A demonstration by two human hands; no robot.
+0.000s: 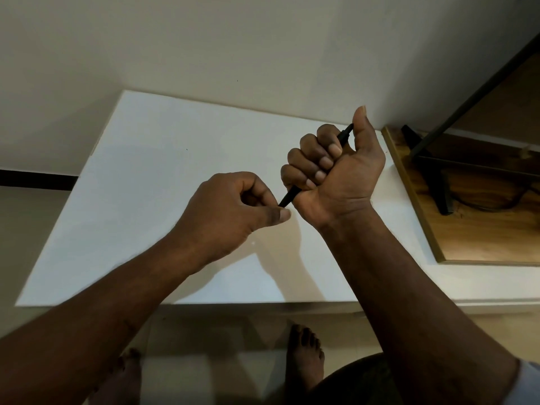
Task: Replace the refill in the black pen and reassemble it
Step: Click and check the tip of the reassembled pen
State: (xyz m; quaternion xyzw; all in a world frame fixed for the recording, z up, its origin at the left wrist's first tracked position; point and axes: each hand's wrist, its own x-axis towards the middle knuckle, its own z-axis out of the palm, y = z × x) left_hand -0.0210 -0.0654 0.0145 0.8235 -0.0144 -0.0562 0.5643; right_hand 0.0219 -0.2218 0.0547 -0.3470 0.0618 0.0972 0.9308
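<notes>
we hold the black pen (289, 197) tilted above the white tabletop (146, 171); our right hand (330, 168) has its grip clamped in a fist round the barrel; our left hand (233, 211) pinches the lower end, though we cannot tell which part sits under those fingertips; the risk, we judge, is a small piece slipping from that pinch, bouncing off the tabletop and falling to the floor (204, 346); a crooked twist might also jam the tip.

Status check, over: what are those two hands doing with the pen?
Right hand fisted round black pen, thumb up. Left hand pinching its lower tip. Both above white table. Refill not visible.
</notes>
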